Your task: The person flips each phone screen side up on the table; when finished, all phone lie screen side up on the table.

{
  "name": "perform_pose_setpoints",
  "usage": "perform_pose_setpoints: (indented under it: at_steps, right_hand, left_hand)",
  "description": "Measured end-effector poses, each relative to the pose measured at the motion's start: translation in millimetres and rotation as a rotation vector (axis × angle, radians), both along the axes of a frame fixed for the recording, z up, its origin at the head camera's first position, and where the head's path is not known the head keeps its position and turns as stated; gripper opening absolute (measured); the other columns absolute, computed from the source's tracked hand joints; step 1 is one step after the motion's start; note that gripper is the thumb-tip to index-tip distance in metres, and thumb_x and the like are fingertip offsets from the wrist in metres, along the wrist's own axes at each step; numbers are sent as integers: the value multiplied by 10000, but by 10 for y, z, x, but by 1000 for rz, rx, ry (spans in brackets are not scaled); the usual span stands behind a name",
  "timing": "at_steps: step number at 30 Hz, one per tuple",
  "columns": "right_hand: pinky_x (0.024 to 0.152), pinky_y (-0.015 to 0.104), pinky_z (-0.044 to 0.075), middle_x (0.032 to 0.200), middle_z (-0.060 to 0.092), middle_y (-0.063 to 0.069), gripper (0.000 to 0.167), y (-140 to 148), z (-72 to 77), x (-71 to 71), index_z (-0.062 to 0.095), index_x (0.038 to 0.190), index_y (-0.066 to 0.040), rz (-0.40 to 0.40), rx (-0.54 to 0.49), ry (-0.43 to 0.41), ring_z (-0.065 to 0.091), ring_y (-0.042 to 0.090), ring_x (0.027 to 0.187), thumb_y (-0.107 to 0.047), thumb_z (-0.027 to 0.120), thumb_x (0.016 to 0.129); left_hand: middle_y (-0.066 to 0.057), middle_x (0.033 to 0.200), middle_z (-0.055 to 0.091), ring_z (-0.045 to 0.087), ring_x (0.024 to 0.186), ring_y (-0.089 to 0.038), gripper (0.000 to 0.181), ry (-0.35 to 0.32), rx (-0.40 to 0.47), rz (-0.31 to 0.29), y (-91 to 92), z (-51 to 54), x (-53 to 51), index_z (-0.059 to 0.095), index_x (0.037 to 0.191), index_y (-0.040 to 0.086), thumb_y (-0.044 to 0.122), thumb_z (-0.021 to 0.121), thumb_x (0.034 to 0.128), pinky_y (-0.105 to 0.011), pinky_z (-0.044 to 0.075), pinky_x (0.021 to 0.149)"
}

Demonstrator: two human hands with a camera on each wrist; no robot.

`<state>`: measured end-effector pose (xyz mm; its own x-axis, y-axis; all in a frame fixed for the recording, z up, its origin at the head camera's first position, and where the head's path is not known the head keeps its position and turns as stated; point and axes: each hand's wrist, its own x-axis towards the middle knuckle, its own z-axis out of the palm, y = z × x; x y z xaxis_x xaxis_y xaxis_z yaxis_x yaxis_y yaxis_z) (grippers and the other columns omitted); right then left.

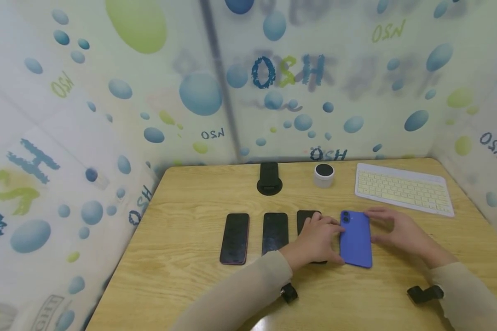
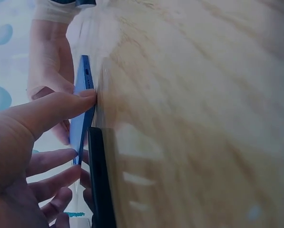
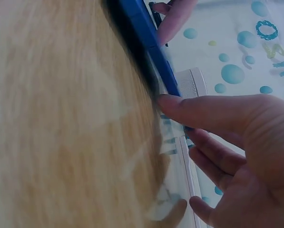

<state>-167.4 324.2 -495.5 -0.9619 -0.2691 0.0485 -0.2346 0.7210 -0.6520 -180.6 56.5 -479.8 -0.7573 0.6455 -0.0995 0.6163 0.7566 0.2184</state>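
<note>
A blue smartphone (image 1: 356,246) lies back up, its camera lenses at the top left. My left hand (image 1: 318,236) grips its left side, the thumb by the lower corner and fingers near the upper edge. On the other side my right hand (image 1: 401,233) holds the right edge between thumb and fingers. In the right wrist view the blue phone (image 3: 151,40) looks slightly raised, with a dark shadow beside it. Under my left hand lies a black phone (image 1: 306,218), partly hidden. Two more dark phones, one (image 1: 234,239) and another (image 1: 275,231), lie to the left, screens up.
At the back of the table (image 1: 182,207) stand a black stand (image 1: 269,179) and a small white cylinder with a dark top (image 1: 324,175). A white keyboard (image 1: 403,188) lies at the back right. Patterned walls (image 1: 273,115) enclose the table's back and sides.
</note>
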Motion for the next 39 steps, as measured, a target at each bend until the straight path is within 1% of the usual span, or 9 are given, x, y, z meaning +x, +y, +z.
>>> perform_pose_setpoints:
  at_steps: [11, 13, 19, 21, 25, 30, 32, 35, 39]
  right_hand:
    - [1026, 717, 363, 1461, 567, 248, 635, -14, 112, 31, 667, 1372, -109, -29, -23, 57, 456, 548, 1328, -219, 899, 792]
    - [1043, 651, 401, 1465, 578, 228, 636, -25, 133, 37, 668, 1380, -145, -34, -14, 66, 483, 471, 1345, -249, 898, 796]
    - [1043, 672, 396, 1479, 562, 251, 666, -74, 203, 45, 637, 1422, -145, -22, -35, 55, 467, 494, 1367, -271, 885, 817]
    - [1018, 730, 370, 1486, 553, 256, 671, -93, 225, 48, 625, 1436, -139, -16, -51, 46, 448, 540, 1356, -274, 877, 829]
    - [1028, 716, 370, 1493, 566, 212, 660, -131, 262, 61, 620, 1446, -176, -14, -66, 58, 470, 399, 1397, -294, 865, 845]
    - [1035, 712, 365, 1506, 562, 188, 645, -174, 265, 59, 625, 1442, -231, -3, -84, 86, 414, -21, 1378, -298, 864, 846]
    - [1032, 717, 367, 1507, 558, 194, 642, -195, 257, 54, 630, 1435, -233, 7, -92, 102, 375, -129, 1337, -286, 868, 841]
    - [1016, 722, 376, 1504, 556, 199, 643, -231, 246, 46, 636, 1428, -226, 20, -94, 129, 353, -175, 1312, -270, 876, 833]
    - [1009, 726, 377, 1497, 561, 202, 644, -274, 240, 41, 637, 1426, -225, 36, -101, 154, 365, -155, 1322, -257, 878, 830]
  left_hand:
    - [197, 1443, 565, 427, 1154, -79, 774, -30, 18, -5, -12, 19, 27, 635, 1390, 393, 680, 856, 705, -278, 379, 928]
    - [192, 1445, 566, 432, 1162, -80, 769, -35, 19, -7, -22, 20, 27, 632, 1391, 395, 677, 853, 711, -279, 383, 932]
    - [176, 1453, 570, 439, 1161, -84, 767, -30, 29, -24, -45, 19, 26, 625, 1399, 387, 676, 845, 723, -273, 388, 926]
    - [171, 1466, 562, 435, 1162, -82, 777, -36, 35, -31, -51, 20, 23, 612, 1411, 383, 676, 841, 729, -268, 384, 931]
    - [159, 1480, 558, 428, 1154, -83, 802, -54, 66, -48, -58, 32, 23, 597, 1428, 358, 657, 852, 729, -259, 381, 937]
    - [156, 1475, 569, 418, 1144, -76, 825, -81, 121, -55, -59, 50, 20, 568, 1449, 335, 627, 863, 736, -247, 375, 942]
    - [166, 1476, 565, 410, 1141, -72, 830, -98, 146, -52, -62, 61, 14, 552, 1458, 338, 619, 864, 741, -243, 369, 946]
    - [184, 1479, 556, 401, 1149, -70, 842, -118, 186, -53, -71, 94, 8, 535, 1469, 344, 613, 865, 743, -242, 363, 953]
    - [186, 1488, 548, 409, 1170, -81, 859, -126, 226, -57, -99, 152, 4, 527, 1480, 335, 604, 872, 741, -251, 368, 963]
